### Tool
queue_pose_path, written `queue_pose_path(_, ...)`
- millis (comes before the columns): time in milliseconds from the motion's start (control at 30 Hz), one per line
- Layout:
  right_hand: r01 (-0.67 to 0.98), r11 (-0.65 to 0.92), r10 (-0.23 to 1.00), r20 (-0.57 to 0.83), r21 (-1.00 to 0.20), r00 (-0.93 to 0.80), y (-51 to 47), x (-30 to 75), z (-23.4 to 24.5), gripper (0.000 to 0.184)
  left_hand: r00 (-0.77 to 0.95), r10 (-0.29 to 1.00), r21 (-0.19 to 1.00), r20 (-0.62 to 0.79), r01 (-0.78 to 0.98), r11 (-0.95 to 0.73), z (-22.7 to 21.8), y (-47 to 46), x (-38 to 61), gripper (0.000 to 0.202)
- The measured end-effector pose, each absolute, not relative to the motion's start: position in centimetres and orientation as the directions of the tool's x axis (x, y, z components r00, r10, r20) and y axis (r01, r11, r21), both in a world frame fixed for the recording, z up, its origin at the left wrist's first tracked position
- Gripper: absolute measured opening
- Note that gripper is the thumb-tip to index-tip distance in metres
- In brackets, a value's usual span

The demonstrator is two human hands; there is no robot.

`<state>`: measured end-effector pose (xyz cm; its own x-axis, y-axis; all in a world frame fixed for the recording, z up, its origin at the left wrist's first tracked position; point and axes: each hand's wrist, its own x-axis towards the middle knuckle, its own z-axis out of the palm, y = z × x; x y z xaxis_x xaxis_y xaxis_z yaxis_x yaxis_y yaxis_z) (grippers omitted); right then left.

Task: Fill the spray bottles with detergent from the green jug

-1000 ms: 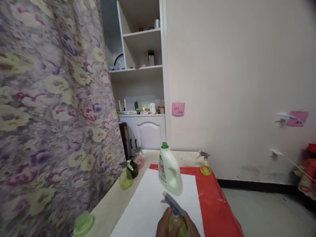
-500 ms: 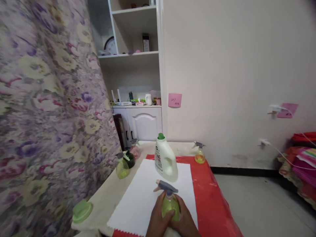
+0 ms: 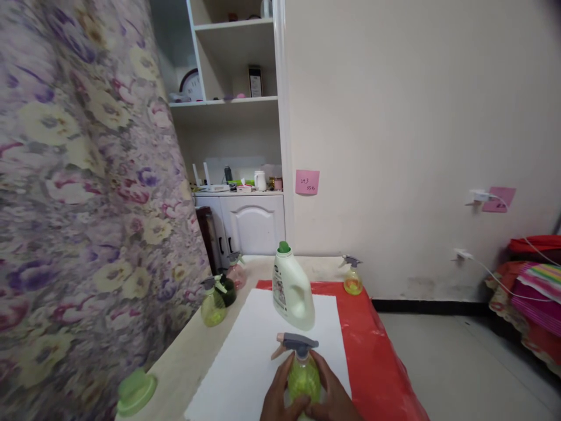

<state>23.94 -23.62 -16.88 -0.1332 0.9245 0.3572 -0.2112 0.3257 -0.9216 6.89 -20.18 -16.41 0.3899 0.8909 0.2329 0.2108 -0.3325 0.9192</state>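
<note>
Both my hands are wrapped round a yellow-green spray bottle point(image 3: 304, 377) with a grey trigger head and a pinkish nozzle pointing left. My left hand point(image 3: 279, 393) grips its left side and my right hand point(image 3: 332, 393) its right side, thumbs toward me. The bottle is upright near the table's front; its base is hidden by my hands and the frame edge. Just beyond it stands a pale green detergent jug point(image 3: 293, 292) with a green cap, on a white sheet point(image 3: 245, 351).
Several spray bottles stand at the left, including a yellow-green one point(image 3: 213, 307) and a pink one point(image 3: 236, 275). Another yellow one point(image 3: 353, 283) is at the back right on red cloth point(image 3: 372, 351). A green lidded container point(image 3: 137, 393) sits at the front left. A floral curtain point(image 3: 100, 204) borders the left.
The view has shifted slightly, so most things appear a little lower and further left. Both hands still hold the spray bottle, which sits slightly lower in the picture.
</note>
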Motion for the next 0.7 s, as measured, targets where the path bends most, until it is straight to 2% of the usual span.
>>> queue_pose_path(133, -0.131, 0.284, 0.955, 0.292, -0.95, -0.044, -23.5, 23.5, -18.1, 0.094, 0.322, 0.913, 0.937, 0.251, 0.157, -0.314, -17.2, -20.7, 5.7, 0.05)
queue_pose_path(267, 0.031, 0.305, 0.949, 0.307, -0.952, 0.074, -23.1, 22.6, -19.2, 0.095, 0.195, 0.946, 0.904, 0.258, 0.298, -0.307, -17.2, -19.4, 3.8, 0.045)
queue_pose_path(433, 0.176, 0.254, 0.929, 0.29, -0.951, 0.228, -23.1, 21.4, -18.7, 0.094, 0.13, 0.931, 0.694, 0.34, 0.633, -0.342, -17.0, -15.9, 2.0, 0.043)
queue_pose_path(567, 0.234, 0.196, 0.923, 0.259, -0.952, 0.284, -23.0, 20.6, -17.7, 0.09, 0.161, 0.918, 0.643, 0.362, 0.67, -0.371, -17.7, -14.4, 2.0, 0.038)
queue_pose_path(700, 0.238, 0.226, 0.893, 0.299, -0.945, 0.338, -22.3, 20.2, -17.8, 0.081, 0.22, 0.887, 0.561, 0.405, 0.707, -0.431, -18.3, -14.1, 2.1, 0.036)
